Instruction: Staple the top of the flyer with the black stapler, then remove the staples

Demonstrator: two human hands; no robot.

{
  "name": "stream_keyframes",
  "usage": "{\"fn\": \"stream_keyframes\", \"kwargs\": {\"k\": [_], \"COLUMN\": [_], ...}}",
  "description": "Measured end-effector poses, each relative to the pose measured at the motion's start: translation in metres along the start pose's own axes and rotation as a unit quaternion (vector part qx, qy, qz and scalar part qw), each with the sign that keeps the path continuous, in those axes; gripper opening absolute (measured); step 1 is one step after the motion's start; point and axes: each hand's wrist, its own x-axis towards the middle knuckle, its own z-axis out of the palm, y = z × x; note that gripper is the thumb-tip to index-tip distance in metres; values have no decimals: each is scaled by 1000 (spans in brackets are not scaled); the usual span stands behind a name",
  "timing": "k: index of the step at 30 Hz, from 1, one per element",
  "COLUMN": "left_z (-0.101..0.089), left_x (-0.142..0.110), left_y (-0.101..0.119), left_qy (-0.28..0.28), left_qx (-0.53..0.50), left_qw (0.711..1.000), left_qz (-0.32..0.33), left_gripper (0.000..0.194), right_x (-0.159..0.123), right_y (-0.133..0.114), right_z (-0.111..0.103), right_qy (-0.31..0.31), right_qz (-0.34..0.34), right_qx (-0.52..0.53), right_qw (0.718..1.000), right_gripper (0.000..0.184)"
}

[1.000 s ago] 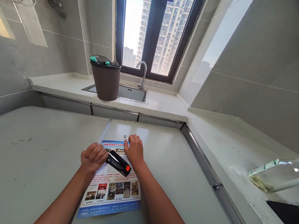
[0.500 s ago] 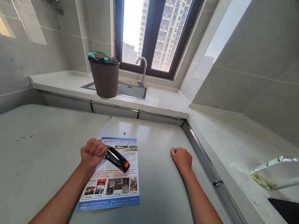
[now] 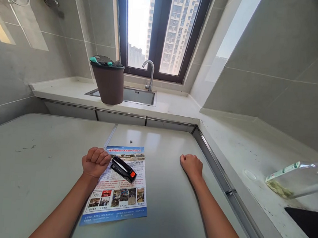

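On the pale table a printed leaflet (image 3: pixel 117 213) with blue edges and small photos lies flat. A black stapler (image 3: pixel 123 168) with an orange-red tab rests slantwise across its upper half. My left hand (image 3: pixel 95 161) is closed in a fist just left of the stapler, over the leaflet's left edge, with nothing visible in it. Right of the leaflet, my right hand (image 3: pixel 192 166) also rests as a fist on the table, apart from the paper. Just beyond the leaflet's top edge sits a tiny dark metallic piece (image 3: pixel 131 141), too small to name surely.
Past the table runs a white counter (image 3: pixel 171 104) with a sink (image 3: pixel 138 96), a tap (image 3: pixel 150 74) and a brown bin (image 3: pixel 109 84). At right, a clear container (image 3: pixel 294 179) and a black flat object (image 3: pixel 308 226) lie on the side counter. A metal rail (image 3: pixel 213 156) borders the table.
The whole view has shifted slightly. My left fist sits a little farther left of the stapler, with a small gap showing. The right fist stays about where it was.
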Motion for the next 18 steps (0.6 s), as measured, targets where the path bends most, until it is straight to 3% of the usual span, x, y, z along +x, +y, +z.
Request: {"fn": "stream_keyframes", "kwargs": {"k": [18], "left_z": [-1], "left_x": [2], "left_y": [-1], "left_qy": [16], "left_qx": [26], "left_qw": [1000], "left_qz": [-8], "left_gripper": [30], "right_x": [1], "right_y": [-1], "right_z": [0], "right_qy": [5], "right_qz": [4], "right_qx": [-1], "right_qw": [1000], "right_gripper": [44]}}
